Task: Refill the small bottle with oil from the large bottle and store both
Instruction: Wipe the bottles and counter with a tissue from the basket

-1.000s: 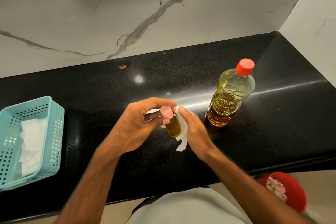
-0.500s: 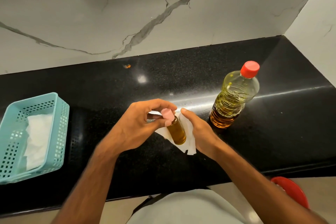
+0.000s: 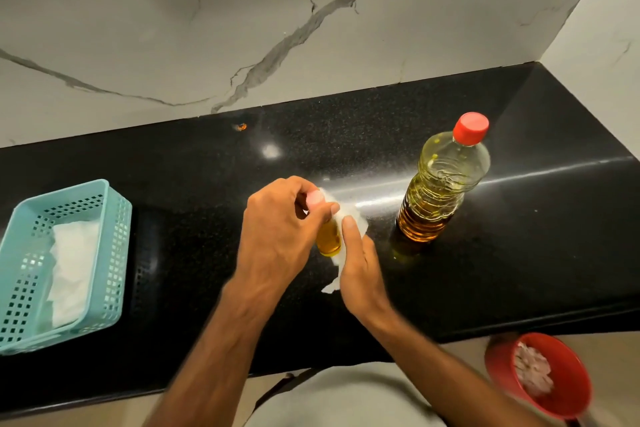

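Observation:
The small bottle (image 3: 328, 237), full of amber oil with a pink cap (image 3: 316, 198), is upright at the middle of the black counter (image 3: 194, 163). My left hand (image 3: 277, 232) grips it at the cap and neck. My right hand (image 3: 358, 270) presses a white tissue (image 3: 349, 218) against the bottle's right side. The large oil bottle (image 3: 440, 184), clear with a red cap (image 3: 470, 127) and partly full, stands upright to the right, apart from both hands.
A teal perforated basket (image 3: 114, 218) with white paper in it sits at the counter's left. A red bowl (image 3: 568, 402) with pale contents is below the counter's front edge at the right. Marble walls close the back and right corner.
The small bottle has come more upright, and my right hand with the tissue has slid along its side. The view shifted slightly. The large bottle has not moved.

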A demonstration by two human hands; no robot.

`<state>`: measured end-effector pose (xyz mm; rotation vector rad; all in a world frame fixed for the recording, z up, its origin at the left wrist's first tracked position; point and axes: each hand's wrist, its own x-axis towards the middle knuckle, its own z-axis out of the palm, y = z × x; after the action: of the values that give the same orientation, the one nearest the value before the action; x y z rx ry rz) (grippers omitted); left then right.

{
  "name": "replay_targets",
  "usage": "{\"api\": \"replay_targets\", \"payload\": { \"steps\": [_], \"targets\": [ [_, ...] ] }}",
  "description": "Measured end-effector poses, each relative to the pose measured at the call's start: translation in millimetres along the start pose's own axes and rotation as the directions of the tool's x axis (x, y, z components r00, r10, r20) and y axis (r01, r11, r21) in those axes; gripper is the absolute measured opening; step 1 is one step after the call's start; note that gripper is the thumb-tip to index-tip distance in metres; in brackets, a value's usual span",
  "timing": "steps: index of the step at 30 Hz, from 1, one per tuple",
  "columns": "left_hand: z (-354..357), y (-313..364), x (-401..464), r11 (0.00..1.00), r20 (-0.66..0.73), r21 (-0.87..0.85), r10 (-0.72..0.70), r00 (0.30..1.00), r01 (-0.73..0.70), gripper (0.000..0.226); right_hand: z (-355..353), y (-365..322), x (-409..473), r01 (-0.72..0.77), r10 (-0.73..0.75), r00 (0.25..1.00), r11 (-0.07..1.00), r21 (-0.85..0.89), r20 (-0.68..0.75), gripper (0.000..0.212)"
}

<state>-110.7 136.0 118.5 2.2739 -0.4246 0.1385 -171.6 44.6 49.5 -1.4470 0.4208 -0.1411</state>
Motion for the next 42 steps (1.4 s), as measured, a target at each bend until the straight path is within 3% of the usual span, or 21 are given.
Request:
{"api": "replay_targets", "payload": {
  "steps": [4, 7, 11, 15, 18, 22, 26, 31, 35, 42],
  "targets": [
    [1.4, 1.7, 3.1, 1.0, -0.043, 0.014, 0.013, 0.999, -0.012, 0.014, 5.9, -2.9, 3.3, 0.072, -0.072, 0.997, 0.997, 0.0, -0.029, 0.03],
    [1.9, 2.6, 2.5, 0.996, -0.039, 0.034, 0.08, 0.996, -0.079, 0.014, 10.6, -2.1, 8.3, 0.008, -0.003, 0.997, 0.998, 0.066, -0.074, 0.027],
    [1.1, -2.0, -2.6, 0.988, 0.081, 0.079, 0.127, 0.989, -0.133, 0.018, 6.5, 8.2, 15.9, -0.219, 0.221, 0.975, 0.969, 0.117, -0.006, 0.046],
    [-1.7, -8.0, -8.8, 0.969, 0.211, 0.073, 0.215, 0.953, -0.235, 0.025, 9.6, 8.0, 20.7, -0.232, 0.237, 0.971, 0.959, 0.164, -0.012, 0.061],
    [-5.5, -13.5, -8.8, 0.949, 0.291, 0.079, 0.272, 0.917, -0.306, 0.027, 11.2, 9.1, 16.9, -0.232, 0.242, 0.97, 0.952, 0.2, -0.027, 0.048],
    [-5.8, -24.4, -14.0, 0.932, 0.376, 0.099, 0.288, 0.881, -0.348, 0.029, 2.4, 7.7, 20.1, -0.334, 0.34, 0.939, 0.874, 0.353, 0.048, 0.054],
    [-3.9, -36.6, -20.7, 0.942, 0.353, 0.092, 0.273, 0.895, -0.324, 0.028, -15.4, 2.9, 32.8, -0.402, 0.384, 0.909, 0.711, 0.578, 0.159, 0.061],
    [0.7, -68.7, -14.6, 0.992, 0.267, 0.018, 0.115, 0.957, -0.124, 0.031, -48.0, 10.6, 37.9, -0.377, 0.386, 0.909, 0.599, 0.706, 0.158, 0.055],
    [11.2, -95.0, -8.5, 0.999, 0.241, -0.036, 0.04, 0.97, -0.032, 0.025, -74.8, 19.1, 30.3, -0.364, 0.381, 0.912, 0.585, 0.725, 0.151, 0.062],
    [29.2, -113.5, -1.1, 0.999, 0.259, -0.04, -0.01, 0.966, 0.021, 0.025, -128.9, 28.8, 2.6, -0.381, 0.431, 0.898, 0.658, 0.65, 0.09, 0.043]
  ]
}}
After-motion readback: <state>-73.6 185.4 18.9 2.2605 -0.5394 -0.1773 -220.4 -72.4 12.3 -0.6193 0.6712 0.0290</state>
